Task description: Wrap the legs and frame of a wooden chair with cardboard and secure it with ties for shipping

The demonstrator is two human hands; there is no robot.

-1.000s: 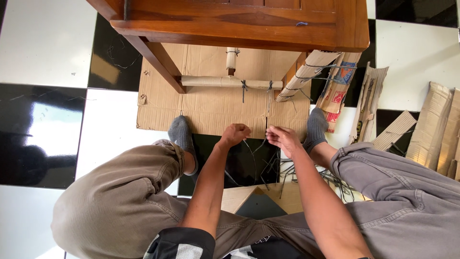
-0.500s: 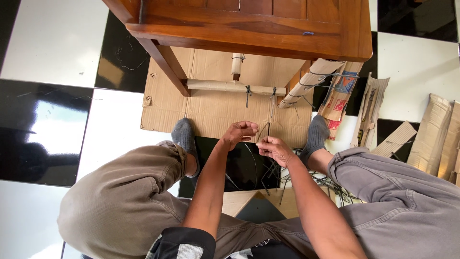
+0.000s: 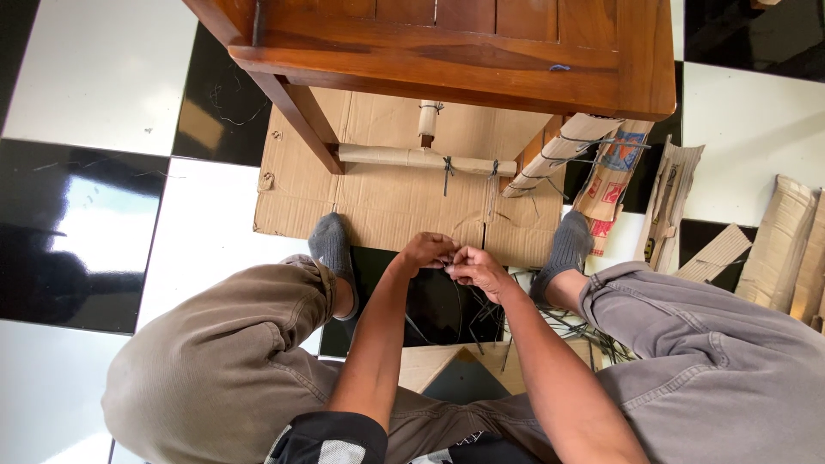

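I see my left hand and right hand touching, fingers pinched narrow on a thin dark plastic strap above the black floor tile; I judge a loosened pinch risks it springing into the loose dark strap pile.

Bright daylight, sharp focus — glare on glossy floor tiles, soft shadows, slight edge distortion.

We see a black-and-white tiled floor bearing a flat cardboard sheet, with a wooden table standing on it, dark strips just below, folded cardboard pieces right.
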